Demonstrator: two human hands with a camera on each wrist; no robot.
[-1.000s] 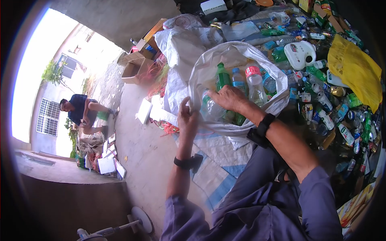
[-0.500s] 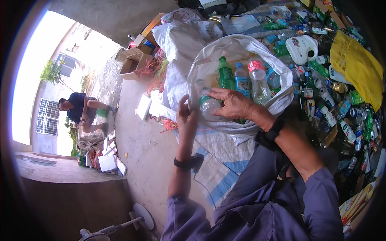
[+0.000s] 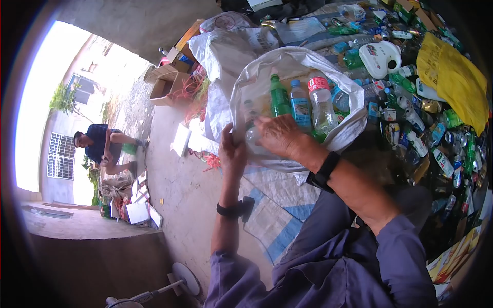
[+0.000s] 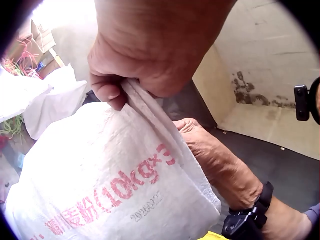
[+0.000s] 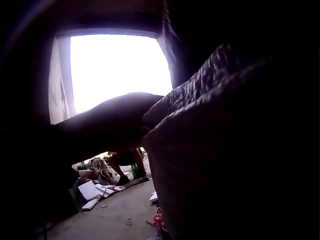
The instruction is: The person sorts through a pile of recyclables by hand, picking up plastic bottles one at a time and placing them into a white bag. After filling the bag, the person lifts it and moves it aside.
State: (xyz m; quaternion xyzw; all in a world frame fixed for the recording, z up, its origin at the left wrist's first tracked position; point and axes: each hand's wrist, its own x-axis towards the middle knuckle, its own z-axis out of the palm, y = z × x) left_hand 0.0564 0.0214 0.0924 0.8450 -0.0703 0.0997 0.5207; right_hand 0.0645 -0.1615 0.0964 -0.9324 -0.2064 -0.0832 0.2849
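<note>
My left hand (image 3: 233, 151) grips the rim of a white woven sack (image 3: 359, 113) at its left side; the left wrist view shows the folded edge between the thumb and fingers of this hand (image 4: 145, 55). Inside the sack's mouth my right hand (image 3: 285, 137) holds a clear plastic bottle (image 3: 252, 135) with curled fingers, which hide part of it. Beyond the knuckles stand a green bottle (image 3: 280, 97), a blue-capped bottle (image 3: 300, 105) and a clear bottle with a red label (image 3: 321, 97). The right wrist view is mostly dark.
A heap of loose bottles and cans spreads to the right, with a white jug (image 3: 379, 59) and a yellow bag (image 3: 452, 82) on it. Cardboard boxes (image 3: 167, 84) stand at the left back. Another person (image 3: 100, 146) sits outside. A fan (image 3: 185, 280) is at lower left.
My right hand has shifted within the sack, its fingers now curling in over the clear bottle at the left. My left hand keeps its grip on the rim.
</note>
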